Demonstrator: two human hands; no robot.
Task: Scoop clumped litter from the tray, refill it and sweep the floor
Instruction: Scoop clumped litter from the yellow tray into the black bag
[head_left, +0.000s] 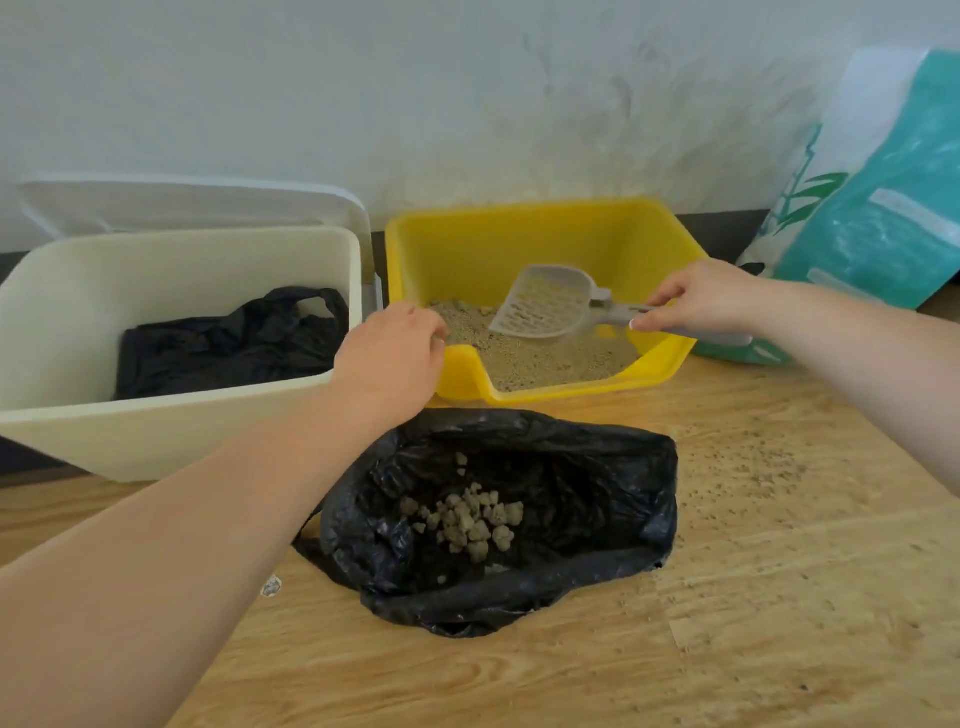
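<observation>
A yellow litter tray (540, 234) stands on the wooden floor against the wall, with sandy litter (540, 358) in its bottom. My right hand (696, 299) grips the handle of a grey slotted scoop (545, 304), whose empty head hangs tilted just above the litter. My left hand (395, 353) rests on the tray's front left corner, fingers curled over the rim. In front of the tray lies an open black plastic bag (597, 467) holding a pile of litter clumps (467, 519).
A cream bin (171, 426) with a black liner stands left of the tray, its lid up against the wall. A teal and white litter sack (883, 208) leans at the right. Loose litter grains (743, 467) are scattered on the floor right of the bag.
</observation>
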